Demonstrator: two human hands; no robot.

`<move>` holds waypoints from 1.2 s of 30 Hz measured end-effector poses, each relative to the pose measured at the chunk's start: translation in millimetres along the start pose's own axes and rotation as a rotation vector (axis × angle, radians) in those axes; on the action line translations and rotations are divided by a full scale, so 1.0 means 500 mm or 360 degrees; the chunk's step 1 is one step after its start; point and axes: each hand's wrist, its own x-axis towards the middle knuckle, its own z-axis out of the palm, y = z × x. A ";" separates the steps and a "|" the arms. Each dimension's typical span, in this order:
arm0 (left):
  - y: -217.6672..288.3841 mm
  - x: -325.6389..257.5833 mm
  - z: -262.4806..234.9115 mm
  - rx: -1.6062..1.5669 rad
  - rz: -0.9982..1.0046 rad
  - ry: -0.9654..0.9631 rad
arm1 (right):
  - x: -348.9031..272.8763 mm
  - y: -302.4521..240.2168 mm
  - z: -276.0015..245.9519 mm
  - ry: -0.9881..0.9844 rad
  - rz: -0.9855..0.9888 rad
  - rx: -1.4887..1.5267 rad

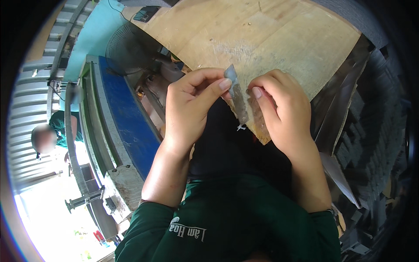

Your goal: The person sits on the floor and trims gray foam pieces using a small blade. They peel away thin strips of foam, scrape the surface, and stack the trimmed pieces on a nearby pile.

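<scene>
My left hand and my right hand are raised close together over my lap, at the near corner of a worn wooden board. Between them is a thin grey strip, like a sliver of sheet material. The left thumb and forefinger pinch its upper end. The right thumb and fingers grip its lower part against the board's frayed corner. Both forearms come up from the lower edge, out of dark green sleeves.
A blue and grey machine frame runs along my left, with a dark fan behind it. Stacks of dark grey pieces fill the right side. Another person in green stands far left by a corrugated wall.
</scene>
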 end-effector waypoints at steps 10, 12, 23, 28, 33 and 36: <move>-0.039 0.003 0.025 -0.0263 0.0060 0.0041 | 0.005 0.017 -0.019 -0.0116 -0.0141 0.0341; -0.047 0.003 0.034 -0.0368 0.0075 0.0042 | 0.004 0.018 -0.017 -0.0143 -0.0154 0.0293; -0.055 0.015 0.013 -0.0675 -0.0082 -0.0247 | -0.001 0.022 -0.004 -0.0058 -0.0036 0.0374; -0.050 0.015 0.014 -0.0575 -0.0083 -0.0214 | 0.001 0.014 -0.001 -0.0008 0.0060 0.0510; -0.055 0.012 0.032 -0.0424 -0.0023 -0.0127 | 0.001 0.023 -0.002 -0.0044 -0.0010 0.0477; -0.054 0.013 0.036 -0.0441 -0.0032 -0.0080 | 0.000 0.028 -0.003 -0.0040 -0.0041 0.0415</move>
